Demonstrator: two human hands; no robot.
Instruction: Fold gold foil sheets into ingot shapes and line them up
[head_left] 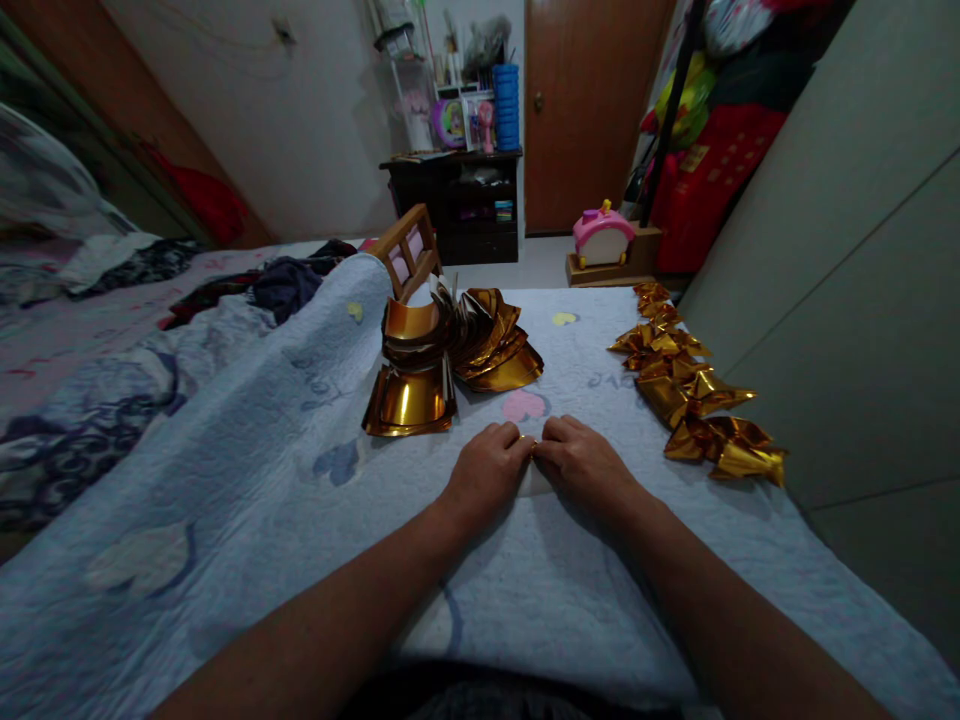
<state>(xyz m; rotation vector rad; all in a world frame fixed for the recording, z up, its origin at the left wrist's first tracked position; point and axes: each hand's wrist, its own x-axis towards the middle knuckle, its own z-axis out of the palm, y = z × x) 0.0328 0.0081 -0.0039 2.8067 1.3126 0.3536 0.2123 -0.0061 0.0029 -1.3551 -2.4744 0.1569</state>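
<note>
Left hand [487,468] and right hand [581,460]: side by side, palms down on the blue quilt [262,450], fingertips meeting over a small pale sheet of paper [534,482] pressed flat beneath them; fingers curled, and whether they grip the sheet cannot be told. Stack of gold paper sheets [442,360]: curved, standing just beyond the hands. Row of folded gold pieces [694,385]: along the quilt's right edge, beside the grey wall [847,300].
</note>
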